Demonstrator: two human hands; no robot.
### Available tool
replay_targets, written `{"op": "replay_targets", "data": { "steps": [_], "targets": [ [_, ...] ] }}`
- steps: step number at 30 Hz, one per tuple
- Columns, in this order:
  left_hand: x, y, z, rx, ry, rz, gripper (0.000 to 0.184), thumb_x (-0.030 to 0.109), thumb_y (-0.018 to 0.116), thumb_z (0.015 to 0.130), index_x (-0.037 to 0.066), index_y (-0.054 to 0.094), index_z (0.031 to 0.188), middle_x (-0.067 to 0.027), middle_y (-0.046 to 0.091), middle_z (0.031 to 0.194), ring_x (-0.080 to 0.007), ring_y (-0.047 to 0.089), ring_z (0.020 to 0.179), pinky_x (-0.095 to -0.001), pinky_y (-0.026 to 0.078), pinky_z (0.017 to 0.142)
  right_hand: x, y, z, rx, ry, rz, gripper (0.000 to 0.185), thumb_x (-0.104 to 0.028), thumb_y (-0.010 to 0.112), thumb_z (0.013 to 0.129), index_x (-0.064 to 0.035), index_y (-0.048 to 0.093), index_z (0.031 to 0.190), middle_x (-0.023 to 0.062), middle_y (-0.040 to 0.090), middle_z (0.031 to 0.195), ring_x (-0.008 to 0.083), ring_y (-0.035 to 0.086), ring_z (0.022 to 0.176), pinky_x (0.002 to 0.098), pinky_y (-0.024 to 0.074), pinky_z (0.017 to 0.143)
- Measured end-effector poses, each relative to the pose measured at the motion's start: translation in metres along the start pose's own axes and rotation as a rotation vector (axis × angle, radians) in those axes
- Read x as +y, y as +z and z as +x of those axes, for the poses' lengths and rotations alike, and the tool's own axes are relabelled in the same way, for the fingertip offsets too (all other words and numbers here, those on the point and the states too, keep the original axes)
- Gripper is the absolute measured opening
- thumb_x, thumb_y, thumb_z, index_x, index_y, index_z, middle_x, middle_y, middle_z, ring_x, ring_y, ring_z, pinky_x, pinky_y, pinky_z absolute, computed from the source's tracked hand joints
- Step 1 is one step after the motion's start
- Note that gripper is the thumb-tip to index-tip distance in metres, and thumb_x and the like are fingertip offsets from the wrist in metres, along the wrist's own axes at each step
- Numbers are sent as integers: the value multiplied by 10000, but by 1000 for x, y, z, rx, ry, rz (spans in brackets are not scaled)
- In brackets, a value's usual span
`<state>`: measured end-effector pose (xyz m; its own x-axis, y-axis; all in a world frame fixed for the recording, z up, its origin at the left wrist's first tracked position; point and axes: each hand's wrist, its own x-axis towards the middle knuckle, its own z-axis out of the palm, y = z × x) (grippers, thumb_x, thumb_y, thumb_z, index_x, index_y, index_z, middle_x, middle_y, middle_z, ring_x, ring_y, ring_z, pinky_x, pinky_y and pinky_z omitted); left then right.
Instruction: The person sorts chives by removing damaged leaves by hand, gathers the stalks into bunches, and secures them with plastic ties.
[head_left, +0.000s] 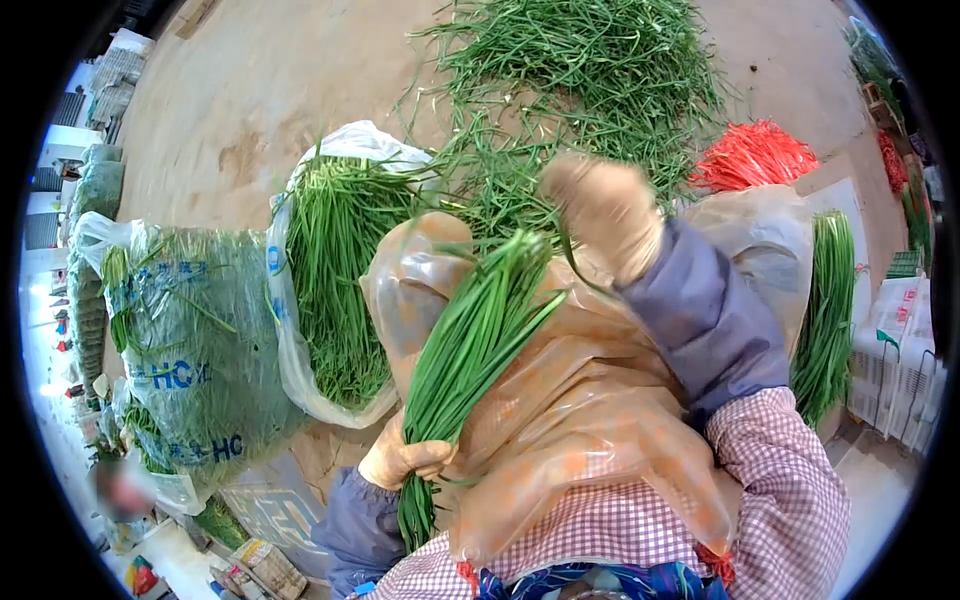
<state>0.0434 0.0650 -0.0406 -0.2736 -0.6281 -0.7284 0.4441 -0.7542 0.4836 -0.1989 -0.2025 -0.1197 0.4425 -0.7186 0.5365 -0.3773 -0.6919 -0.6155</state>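
My left hand (408, 455), in a pale glove, is closed round the lower part of a bunch of long green stalks (480, 345), which slants up to the right over my lap. My right hand (605, 215), gloved too and blurred by motion, is raised to the upper right of the bunch's tip. One or more loose green blades hang just below it; its fingers are smeared, so their pose cannot be made out. A translucent orange-brown plastic apron (590, 400) covers my lap and knees.
Loose green stalks (600, 70) lie heaped on the floor ahead. An open plastic bag (375, 140) of stalks stands left of my knees, beside a full printed bag (210, 340). Red strips (755, 155) and another green bundle (828, 310) are at the right, near a white crate (895, 350).
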Motion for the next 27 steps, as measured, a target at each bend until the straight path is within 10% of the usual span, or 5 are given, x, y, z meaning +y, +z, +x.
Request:
{"op": "replay_targets", "data": {
  "steps": [4,9,12,19,27],
  "targets": [
    [-3,-1,-1,-24,9,18,575,164,788,763,1,495,1230,-44,545,719,-90,405,480,-237,308,430,35,-62,31,248,637,418,164,-213,625,958,-49,624,947,22,631,771,152,584,707,312,493,618],
    [-9,7,4,102,65,142,492,153,783,766,15,537,1170,-15,554,744,-75,416,499,-229,305,437,-64,-24,18,-552,229,304,680,-333,732,855,-38,450,1399,212,550,1330,285,524,1245,347,428,1032],
    [-8,20,2,190,102,179,474,153,778,772,20,542,1161,1,544,741,-66,412,504,-221,298,441,-70,9,22,-776,238,131,334,-291,684,896,-46,650,1121,203,684,992,352,657,931,344,526,813],
    [-21,-4,10,51,70,35,488,147,756,761,1,512,1158,-69,534,626,-89,359,390,-240,267,359,23,-4,20,36,676,818,174,-237,646,945,-66,675,933,-33,559,640,56,508,515,227,445,444],
    [-25,-1,13,53,98,7,506,182,778,770,-2,513,1160,-88,550,643,-103,384,387,-254,292,352,-59,-41,-14,-335,596,546,220,-274,685,903,-66,709,969,90,653,776,159,620,731,304,514,686]
  ]
}}
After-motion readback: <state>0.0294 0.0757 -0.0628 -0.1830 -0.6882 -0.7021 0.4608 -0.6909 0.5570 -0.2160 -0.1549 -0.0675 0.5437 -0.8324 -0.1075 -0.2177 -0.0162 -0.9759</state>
